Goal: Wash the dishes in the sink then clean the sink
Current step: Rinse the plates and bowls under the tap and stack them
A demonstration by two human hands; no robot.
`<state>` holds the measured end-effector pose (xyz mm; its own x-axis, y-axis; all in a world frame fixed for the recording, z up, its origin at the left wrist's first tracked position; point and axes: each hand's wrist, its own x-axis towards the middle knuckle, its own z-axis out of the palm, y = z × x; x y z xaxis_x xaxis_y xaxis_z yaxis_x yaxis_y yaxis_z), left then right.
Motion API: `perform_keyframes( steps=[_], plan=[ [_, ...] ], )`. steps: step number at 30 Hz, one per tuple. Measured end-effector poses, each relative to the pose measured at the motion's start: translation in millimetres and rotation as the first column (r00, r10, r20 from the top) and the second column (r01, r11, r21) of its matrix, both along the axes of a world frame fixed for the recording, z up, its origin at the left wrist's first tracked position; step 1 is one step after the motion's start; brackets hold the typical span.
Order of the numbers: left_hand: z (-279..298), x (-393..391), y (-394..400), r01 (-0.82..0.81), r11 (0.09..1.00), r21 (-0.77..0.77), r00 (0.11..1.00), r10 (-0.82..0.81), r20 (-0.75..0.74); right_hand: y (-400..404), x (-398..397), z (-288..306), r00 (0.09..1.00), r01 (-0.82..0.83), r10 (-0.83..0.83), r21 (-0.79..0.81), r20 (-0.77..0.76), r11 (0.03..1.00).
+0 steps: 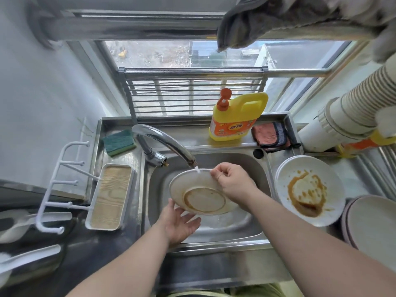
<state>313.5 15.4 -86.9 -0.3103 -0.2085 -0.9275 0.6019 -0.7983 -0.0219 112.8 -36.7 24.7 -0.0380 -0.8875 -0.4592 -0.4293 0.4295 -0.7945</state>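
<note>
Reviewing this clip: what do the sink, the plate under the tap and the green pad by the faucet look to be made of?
Sink: brushed stainless steel, grey with soft reflections. Plate: probably glazed ceramic or melamine, glossy off-white with a brown sauce ring; which cannot be told. Green pad: sponge, a rough green scouring layer over yellow foam.

Print I can see from here
Only the yellow detergent bottle (237,116) behind my sink carries any: an orange label with large characters, too blurred for me to read; nothing else is lettered
</note>
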Motion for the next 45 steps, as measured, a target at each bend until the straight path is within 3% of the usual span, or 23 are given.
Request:
perform_keyframes(
  steps=[6, 11, 14, 18, 22, 27, 36, 45],
  plan=[
    [6.2, 13.0, 3.7, 0.006, 1.000, 0.021, 0.985, -0.010, 0.174, 7.7, 21.7, -3.8, 0.998, 0.033, -0.033, 0.003, 0.056, 0.999],
    [14.5, 8.8, 2.1, 0.115, 0.987, -0.110, 0.961, -0.083, 0.264, 11.4, 1.5, -5.0, 0.931, 0.265, -0.266, 0.037, 0.250, 0.964],
    [23.0, 2.6, -4.1, 0.179, 0.961, -0.212, 0.949, -0.112, 0.294, 15.5, -18.9, -10.4, 0.839, 0.407, -0.425, 0.127, 0.341, 0.905],
    [38.4, -10.9, -13.4, 0.250, 0.910, -0.330, 0.932, -0.135, 0.335, 21.8, -48.4, -18.3, 0.649, 0.562, -0.621, 0.273, 0.440, 0.781],
    [51.9, -26.8, -26.2, 0.339, 0.847, -0.409, 0.903, -0.172, 0.393, 27.4, -69.6, -24.7, 0.504, 0.596, -0.689, 0.368, 0.522, 0.714],
    [62.5, -37.1, -43.5, 0.420, 0.776, -0.470, 0.864, -0.185, 0.468, 26.8, -77.0, -29.5, 0.403, 0.625, -0.746, 0.436, 0.529, 0.647],
    [62.2, -32.0, -45.3, 0.432, 0.764, -0.480, 0.839, -0.146, 0.523, 23.4, -72.1, -44.3, 0.393, 0.624, -0.796, 0.502, 0.459, 0.598],
    [88.3, -24.3, -66.3, 0.551, 0.623, -0.555, 0.765, -0.112, 0.634, 17.9, -49.6, -76.9, 0.434, 0.576, -0.859, 0.649, 0.273, 0.497]
  ],
)
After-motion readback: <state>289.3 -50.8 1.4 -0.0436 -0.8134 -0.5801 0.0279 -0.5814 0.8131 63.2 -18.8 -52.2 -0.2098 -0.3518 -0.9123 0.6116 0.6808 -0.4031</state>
